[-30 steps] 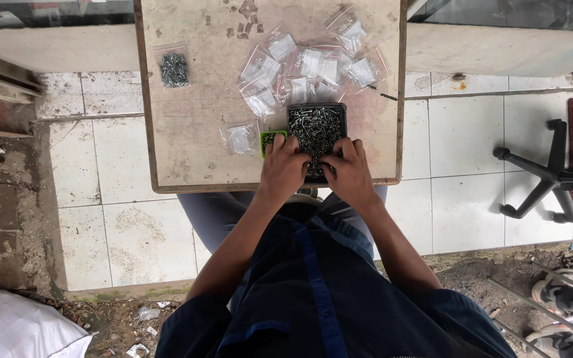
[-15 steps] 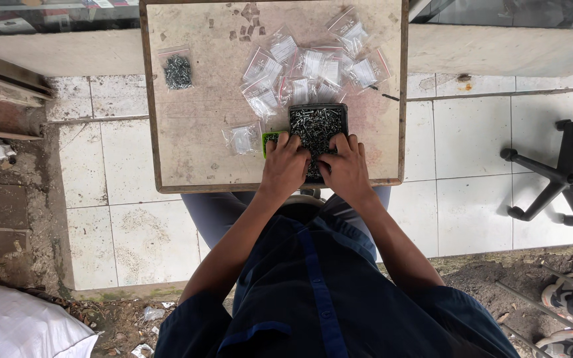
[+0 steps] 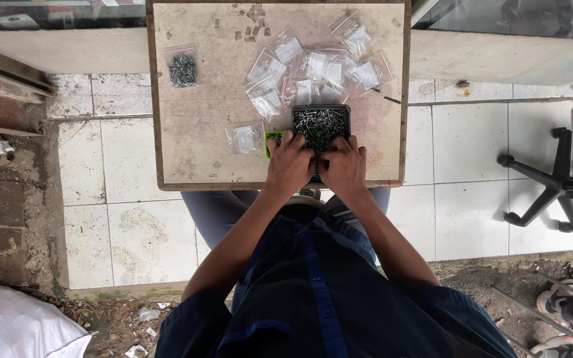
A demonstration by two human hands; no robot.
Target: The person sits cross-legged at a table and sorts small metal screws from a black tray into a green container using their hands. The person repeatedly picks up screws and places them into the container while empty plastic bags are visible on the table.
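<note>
Both hands are laid side by side over the near half of a black tray (image 3: 321,121) of small screws on the worktop (image 3: 197,132). The left hand (image 3: 289,166) and right hand (image 3: 343,169) have fingers curled down into the screws; whether any are pinched cannot be told. A green box (image 3: 272,137) touches the tray's left side. Farther off, clear bags (image 3: 313,66) are clustered; one dark-filled bag (image 3: 182,67) lies apart.
</note>
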